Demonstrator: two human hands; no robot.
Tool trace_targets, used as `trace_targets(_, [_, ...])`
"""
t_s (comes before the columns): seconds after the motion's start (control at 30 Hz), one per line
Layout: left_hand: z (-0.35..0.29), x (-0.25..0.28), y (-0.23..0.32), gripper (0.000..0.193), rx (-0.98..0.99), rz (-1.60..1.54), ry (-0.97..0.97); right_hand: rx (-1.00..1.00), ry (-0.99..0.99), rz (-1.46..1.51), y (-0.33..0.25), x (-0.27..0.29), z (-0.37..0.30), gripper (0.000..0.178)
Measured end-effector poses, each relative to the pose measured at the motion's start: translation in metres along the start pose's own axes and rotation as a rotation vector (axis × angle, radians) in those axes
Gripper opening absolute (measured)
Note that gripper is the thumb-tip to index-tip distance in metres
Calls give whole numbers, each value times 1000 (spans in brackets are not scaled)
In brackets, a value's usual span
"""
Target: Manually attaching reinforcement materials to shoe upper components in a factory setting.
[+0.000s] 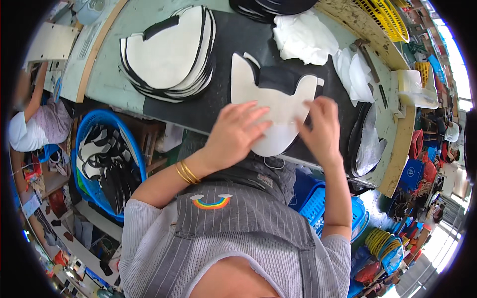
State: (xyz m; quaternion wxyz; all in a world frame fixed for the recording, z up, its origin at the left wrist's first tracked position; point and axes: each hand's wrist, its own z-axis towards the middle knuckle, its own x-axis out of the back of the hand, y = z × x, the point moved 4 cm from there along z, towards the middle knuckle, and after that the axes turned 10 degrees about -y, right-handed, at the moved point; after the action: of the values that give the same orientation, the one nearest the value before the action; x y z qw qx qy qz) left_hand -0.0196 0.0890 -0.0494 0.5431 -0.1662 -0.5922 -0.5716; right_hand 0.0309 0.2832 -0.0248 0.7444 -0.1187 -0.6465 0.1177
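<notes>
Cream panel (271,102): Handling and Hold Points

Location: the panel lies flat on the black mat (226,44) over the counter (112,84), prongs pointing away, rounded end near the front edge.

Grip state: I have the left grip (236,135) palm-down, its fingers spread and resting on the panel's left side. The right grip (322,130) stands at the right edge with thumb and forefinger apart; blur prevents me from confirming contact. I see neither clamped.

Handling: I judge the panel light, thin and flexible, unlikely to break but prone to bending at the narrow prongs. Surface slip cannot be determined. Pale slivers beyond both prongs suggest a layer beneath, so lifting could pick up two pieces.

Hold points: I would pinch the broad middle at opposite side edges, supporting both sides evenly. Avoid lifting by one prong; it would probably let the body sag.
</notes>
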Motion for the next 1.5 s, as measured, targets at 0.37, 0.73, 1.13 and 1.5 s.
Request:
trace_targets(0.37, [20,-10,7,46,-55,110,-292,-82,129,-424,106,8,103,40])
trace_targets(0.73, [72,16,51,40,-263,-159,-123,-629,129,-8,133,81,-167,13])
trace_targets(1.13, [124,-47,121,19,-417,-491,-202,-658,301,539,155,78,-169,15])
trace_targets(1.5, [208,-146,136,29,117,-944,-276,-725,303,856,179,56,-161,16])
